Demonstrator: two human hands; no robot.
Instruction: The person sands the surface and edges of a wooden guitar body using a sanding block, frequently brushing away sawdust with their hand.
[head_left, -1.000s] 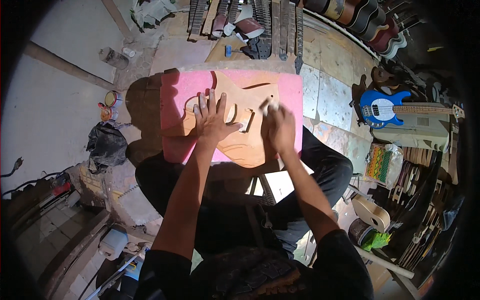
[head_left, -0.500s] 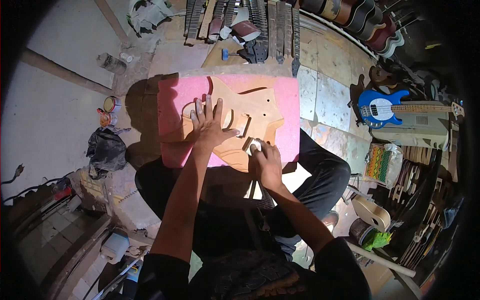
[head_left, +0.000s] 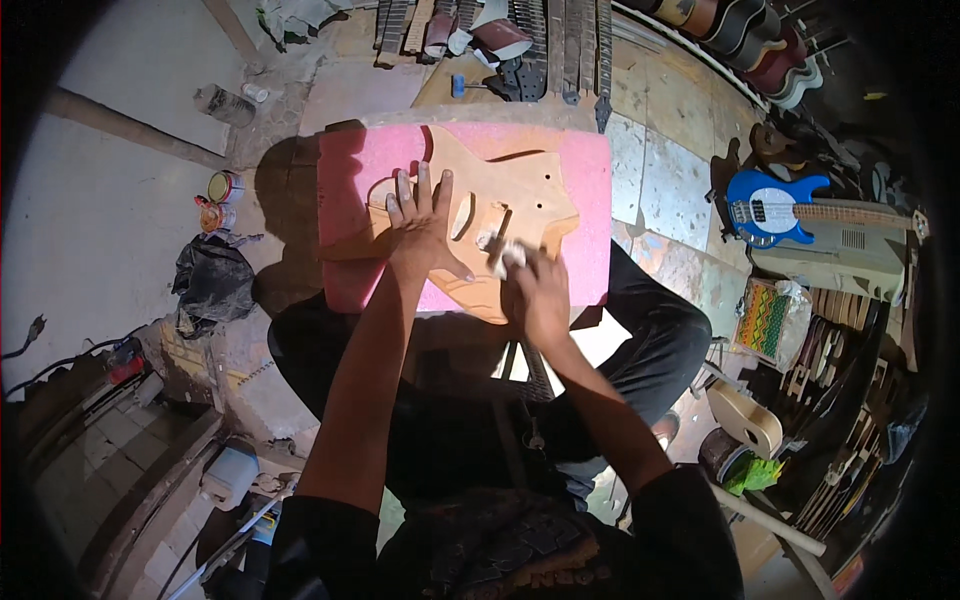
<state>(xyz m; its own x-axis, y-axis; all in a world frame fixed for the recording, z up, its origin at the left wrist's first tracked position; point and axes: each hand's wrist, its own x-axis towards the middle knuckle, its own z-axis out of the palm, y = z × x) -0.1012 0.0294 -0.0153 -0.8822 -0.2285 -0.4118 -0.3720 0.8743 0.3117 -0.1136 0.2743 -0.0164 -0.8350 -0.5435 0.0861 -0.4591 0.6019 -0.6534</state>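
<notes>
Bare pale wood, an unfinished guitar body (head_left: 500, 235), lies on a pink foam pad (head_left: 590, 180) across the lap. Left hand (head_left: 420, 225) presses flat, fingers spread, steadying it; right hand (head_left: 535, 290) grips a small white pad (head_left: 513, 256) against the surface.

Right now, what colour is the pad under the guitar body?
Pink, seen in the head view: the pad.
</notes>
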